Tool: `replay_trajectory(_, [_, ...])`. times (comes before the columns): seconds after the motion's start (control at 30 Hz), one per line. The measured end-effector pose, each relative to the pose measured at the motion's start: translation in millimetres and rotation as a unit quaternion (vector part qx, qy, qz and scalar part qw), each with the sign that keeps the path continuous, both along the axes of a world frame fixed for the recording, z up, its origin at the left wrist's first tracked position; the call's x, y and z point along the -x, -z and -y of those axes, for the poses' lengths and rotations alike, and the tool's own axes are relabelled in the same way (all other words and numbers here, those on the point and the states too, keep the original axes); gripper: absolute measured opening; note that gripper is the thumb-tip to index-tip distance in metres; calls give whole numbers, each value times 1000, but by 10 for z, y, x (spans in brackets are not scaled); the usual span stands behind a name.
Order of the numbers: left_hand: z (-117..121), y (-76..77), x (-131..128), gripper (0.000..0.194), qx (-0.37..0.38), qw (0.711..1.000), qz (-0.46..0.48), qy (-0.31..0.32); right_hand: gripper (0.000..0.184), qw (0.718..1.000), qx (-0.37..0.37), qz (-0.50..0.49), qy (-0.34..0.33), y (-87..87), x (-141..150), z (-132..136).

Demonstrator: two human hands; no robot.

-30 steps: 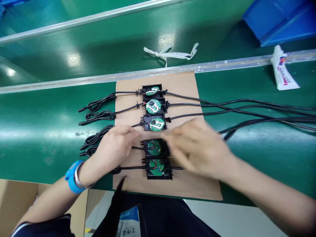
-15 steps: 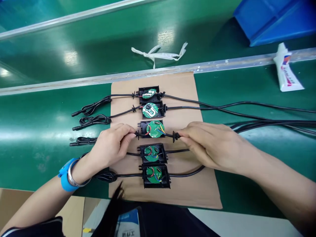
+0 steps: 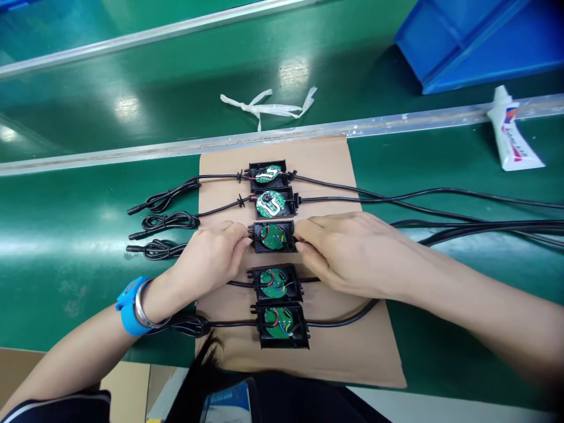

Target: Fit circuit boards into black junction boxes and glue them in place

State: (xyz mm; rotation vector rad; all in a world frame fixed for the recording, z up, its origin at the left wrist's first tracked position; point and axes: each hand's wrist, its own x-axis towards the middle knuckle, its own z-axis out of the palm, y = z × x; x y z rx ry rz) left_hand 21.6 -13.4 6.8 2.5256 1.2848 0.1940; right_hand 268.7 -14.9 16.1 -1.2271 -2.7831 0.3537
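Note:
Several black plastic housings form a column on a cardboard sheet point(image 3: 343, 358), each holding a round green circuit board. At the middle housing point(image 3: 259, 248), my left hand point(image 3: 215, 249) pinches the black cable at the left end, fingertips against the wall. My right hand point(image 3: 348, 252) pinches the other black cable at the right end. Their gripped parts are mostly hidden by my fingers. The middle circuit board point(image 3: 273, 237) lies inside, with red, blue and yellow wires. In the housing above, the circuit board point(image 3: 270, 204) shows white paste; two lower housings point(image 3: 284, 342) have wired boards.
Coiled cables with plugs point(image 3: 165, 223) lie to the left. Long black cables point(image 3: 476, 226) run off to the right. Beyond the metal strip point(image 3: 176, 145) are a white plastic tie point(image 3: 268, 109) and a blue bin point(image 3: 480, 47). A white tube point(image 3: 513, 132) lies at right.
Both hands have moved inward to the middle housing. The cable ends now sit at its walls, and its circuit board has settled lower inside. The view has shifted slightly.

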Motion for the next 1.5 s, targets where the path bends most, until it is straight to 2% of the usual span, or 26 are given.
replay_trajectory(0.23, [-35, -24, -5, 18, 38, 999, -3, -27, 35, 995, 85, 56, 4, 0, 126, -26])
replay_trajectory(0.4, [-127, -32, 31, 11, 104, 994, 14, -28, 35, 995, 82, 52, -2, 42, 155, -59])
replay_trajectory(0.53, [-162, -28, 27, 12, 72, 997, 18, -8, 31, 994, 89, 57, 1, 55, 178, -86])
replay_trajectory(0.67, [-139, -79, -66, 24, 48, 999, -8, 7, 27, 994, 100, 50, 21, 46, 203, -89])
replay_trajectory(0.77, [-150, -102, -134, 37, 97, 994, -40, 17, 28, 993, 102, 48, 28, 39, 214, -84])
replay_trajectory(0.87, [-194, -90, -164, 38, 115, 990, -86, 17, 30, 994, 97, 41, 29, 48, 215, -76])
replay_trajectory(1.03, [-228, -39, -215, 34, 46, 978, -196, 50, 31, 993, 111, 33, 32, 79, 205, -62])
replay_trajectory(1.17, [-158, 50, -278, 26, -26, 970, -238, 34, 31, 991, 119, 38, 36, 67, 205, -48])
replay_trajectory(1.27, [-75, 74, -311, 23, -74, 968, -239, 29, 33, 988, 135, 61, 44, 37, 221, -16])
replay_trajectory(1.37, [5, 11, -316, 21, -96, 966, -238, 20, 34, 986, 148, 64, 45, 24, 233, 42])
replay_trajectory(1.43, [50, -36, -292, 19, -115, 971, -207, 9, 35, 986, 153, 55, 40, 30, 221, 81])
replay_trajectory(1.5, [82, -45, -248, 20, -129, 980, -143, 56, 36, 987, 150, 41, 32, 39, 186, 107])
